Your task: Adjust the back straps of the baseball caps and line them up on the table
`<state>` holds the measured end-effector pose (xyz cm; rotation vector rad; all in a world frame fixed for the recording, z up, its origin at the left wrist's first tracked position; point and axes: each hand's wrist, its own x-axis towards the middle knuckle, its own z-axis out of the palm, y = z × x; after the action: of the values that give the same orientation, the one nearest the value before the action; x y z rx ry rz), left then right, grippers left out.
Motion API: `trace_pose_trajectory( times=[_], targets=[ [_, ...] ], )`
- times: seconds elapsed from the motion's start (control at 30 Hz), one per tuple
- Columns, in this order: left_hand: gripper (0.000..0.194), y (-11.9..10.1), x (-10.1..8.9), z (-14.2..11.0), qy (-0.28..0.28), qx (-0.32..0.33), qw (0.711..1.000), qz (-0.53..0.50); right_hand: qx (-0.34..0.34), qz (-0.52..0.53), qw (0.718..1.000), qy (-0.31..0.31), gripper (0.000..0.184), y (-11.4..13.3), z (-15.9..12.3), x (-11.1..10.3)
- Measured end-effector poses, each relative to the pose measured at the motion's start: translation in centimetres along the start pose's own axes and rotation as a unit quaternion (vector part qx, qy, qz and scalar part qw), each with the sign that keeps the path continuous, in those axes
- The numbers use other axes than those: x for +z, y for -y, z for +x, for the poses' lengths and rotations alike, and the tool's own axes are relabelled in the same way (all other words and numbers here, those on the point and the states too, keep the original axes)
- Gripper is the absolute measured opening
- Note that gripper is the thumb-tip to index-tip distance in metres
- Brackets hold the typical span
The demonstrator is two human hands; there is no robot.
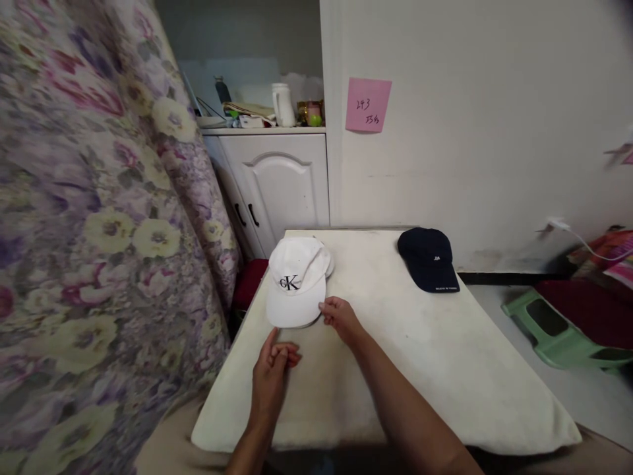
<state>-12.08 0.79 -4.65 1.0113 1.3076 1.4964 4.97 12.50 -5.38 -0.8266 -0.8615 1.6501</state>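
A white baseball cap (297,274) with a black "CK" print lies on the covered table, its brim towards me. My right hand (339,318) pinches the right edge of the brim between thumb and fingers. Just in front of the brim is my left hand (274,363), its index finger reaching up to the front edge and the other fingers loosely bent; nothing is held in it. At the far right of the table lies a dark navy cap (426,257) with small white lettering, brim also facing me.
The table (395,376) has a pale cover. A floral curtain (99,231) hangs close on the left. Behind stands a white cabinet (287,178) with a white jug (283,105) on its ledge. A green stool (554,336) is at right. A pink note (368,105) sticks to the wall.
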Motion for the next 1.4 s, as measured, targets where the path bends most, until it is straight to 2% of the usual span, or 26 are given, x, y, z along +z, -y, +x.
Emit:
trace_pose_trajectory(
  times=[0.2,0.5,0.7,0.87,1.0,1.13,1.4],
  targets=[
    [0.065,-0.2,0.0,-0.1,0.001,-0.003,1.0,-0.008,-0.017,-0.044,0.999,0.005,0.029,-0.2,-0.1,0.4],
    [0.06,-0.6,0.0,0.2,-0.012,-0.008,1.0,-0.014,-0.009,0.026,0.999,0.024,0.036,0.6,0.8,1.7],
    [0.06,-0.5,-0.2,0.2,-0.005,-0.002,1.0,-0.004,-0.036,0.088,0.995,0.024,0.04,2.8,2.1,3.1],
    [0.058,-0.6,-0.2,0.2,-0.006,-0.005,1.0,-0.008,-0.067,0.122,0.99,0.026,0.039,5.7,2.5,2.9],
    [0.054,-0.6,-0.1,0.3,-0.007,-0.007,1.0,-0.009,-0.088,0.133,0.987,0.023,0.038,7.8,1.1,1.1],
    [0.046,-0.7,0.0,0.4,0.003,0.0,1.0,-0.008,-0.085,0.119,0.989,0.025,0.037,8.7,-2.8,-2.3],
    [0.035,-1.5,0.6,-0.1,0.012,-0.003,1.0,0.013,-0.059,0.061,0.996,0.001,0.036,5.8,-12.9,-9.4]
  ],
)
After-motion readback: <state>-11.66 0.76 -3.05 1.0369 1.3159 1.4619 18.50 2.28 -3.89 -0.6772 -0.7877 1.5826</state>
